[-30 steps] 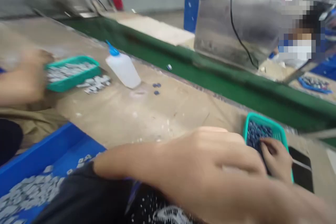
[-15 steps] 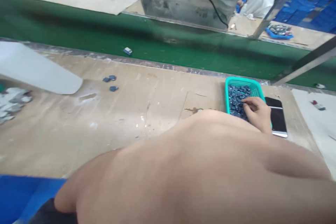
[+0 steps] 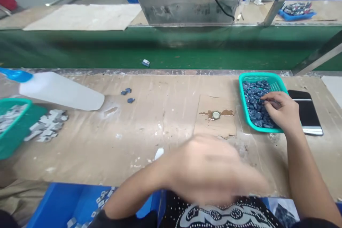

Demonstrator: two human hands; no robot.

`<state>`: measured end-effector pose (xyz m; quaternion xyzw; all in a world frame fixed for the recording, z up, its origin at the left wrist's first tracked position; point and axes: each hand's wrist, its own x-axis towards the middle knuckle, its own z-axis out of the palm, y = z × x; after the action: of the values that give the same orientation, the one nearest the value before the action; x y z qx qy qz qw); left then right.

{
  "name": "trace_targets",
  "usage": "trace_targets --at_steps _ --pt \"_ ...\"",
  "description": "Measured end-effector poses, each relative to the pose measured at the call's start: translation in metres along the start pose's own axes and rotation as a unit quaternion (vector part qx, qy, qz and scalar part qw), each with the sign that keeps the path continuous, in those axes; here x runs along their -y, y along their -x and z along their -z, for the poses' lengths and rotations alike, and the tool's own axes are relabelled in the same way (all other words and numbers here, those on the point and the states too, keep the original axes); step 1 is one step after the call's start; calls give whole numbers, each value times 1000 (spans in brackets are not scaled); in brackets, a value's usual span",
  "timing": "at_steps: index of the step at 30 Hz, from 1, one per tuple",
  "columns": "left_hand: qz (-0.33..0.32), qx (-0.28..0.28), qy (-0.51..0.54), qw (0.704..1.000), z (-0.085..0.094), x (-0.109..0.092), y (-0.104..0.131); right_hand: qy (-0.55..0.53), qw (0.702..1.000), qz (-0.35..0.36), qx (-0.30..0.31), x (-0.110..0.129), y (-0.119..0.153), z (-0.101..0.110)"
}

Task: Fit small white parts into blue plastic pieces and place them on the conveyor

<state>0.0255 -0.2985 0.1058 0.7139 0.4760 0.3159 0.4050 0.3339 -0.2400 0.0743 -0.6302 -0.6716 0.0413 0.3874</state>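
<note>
My right hand (image 3: 284, 108) reaches into a green basket (image 3: 242, 105) of small dark blue plastic pieces (image 3: 255, 103). Its thumb and fingertips are pinched together at the pieces; whether one sits between them is hidden. Close to the camera, my left hand (image 3: 213, 171) is smeared by motion above the front of the table, so its fingers and anything in them cannot be made out. Beyond it a metal bottle cap (image 3: 216, 115) lies on a cardboard piece (image 3: 204, 128), with brown wet stains around it. A small white thing (image 3: 159, 153) shows beside my left wrist.
A white bottle (image 3: 62, 91) with a blue top lies at left, near grey-white pieces (image 3: 49, 126) and another green basket (image 3: 16, 131). Several dark blue pieces (image 3: 130, 100) lie mid-table. A phone (image 3: 307, 112) rests beside the right basket. Blue bins (image 3: 64, 203) stand below the table edge.
My left hand has pulled back from right before the camera, uncovering the bottle cap. The view has levelled and shifted. My right hand stays at the basket.
</note>
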Motion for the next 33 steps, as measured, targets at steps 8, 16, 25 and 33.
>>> trace_targets --at_steps 8,16,25,33 --pt "87 -189 -264 942 140 127 -163 -65 998 -24 -5 -7 -1 -8" --pt "109 -182 -329 920 164 166 -231 -30 999 -31 -23 -3 -6 -12" --pt "67 -140 -357 921 170 164 -241 -137 989 14 54 48 -2 -28" --pt "45 -257 154 953 106 103 -228 -74 970 129 195 91 15 -73"
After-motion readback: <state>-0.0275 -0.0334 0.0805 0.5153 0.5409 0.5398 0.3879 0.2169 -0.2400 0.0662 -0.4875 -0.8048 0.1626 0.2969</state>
